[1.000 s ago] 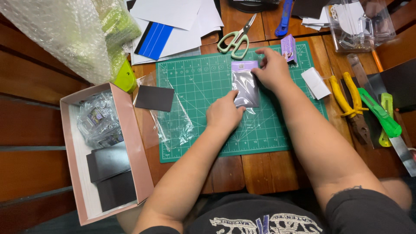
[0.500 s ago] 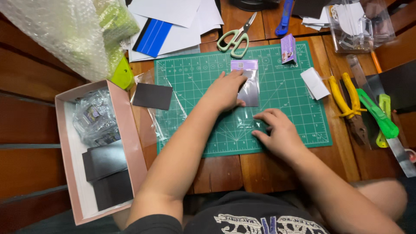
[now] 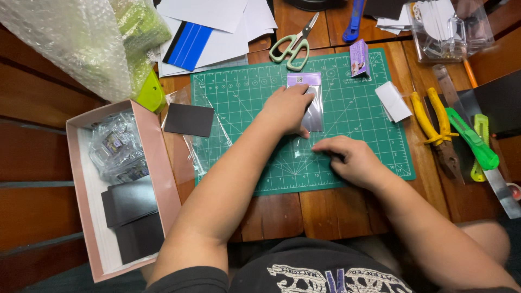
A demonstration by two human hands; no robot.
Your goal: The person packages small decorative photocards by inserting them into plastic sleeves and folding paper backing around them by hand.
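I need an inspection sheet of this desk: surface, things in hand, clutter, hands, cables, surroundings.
Surface: green cutting mat on a wooden table.
Things in hand: clear sleeve with purple top, lying flat on the mat.
Clutter: scissors, yellow pliers, green utility knife, papers, bubble wrap.
Hands: left hand presses the sleeve; right hand rests on the mat.
Cables: nothing seen.
Surroundings: pink box at the left.

A small clear plastic sleeve (image 3: 313, 103) with a purple header strip and a dark card inside lies flat on the green cutting mat (image 3: 255, 97).
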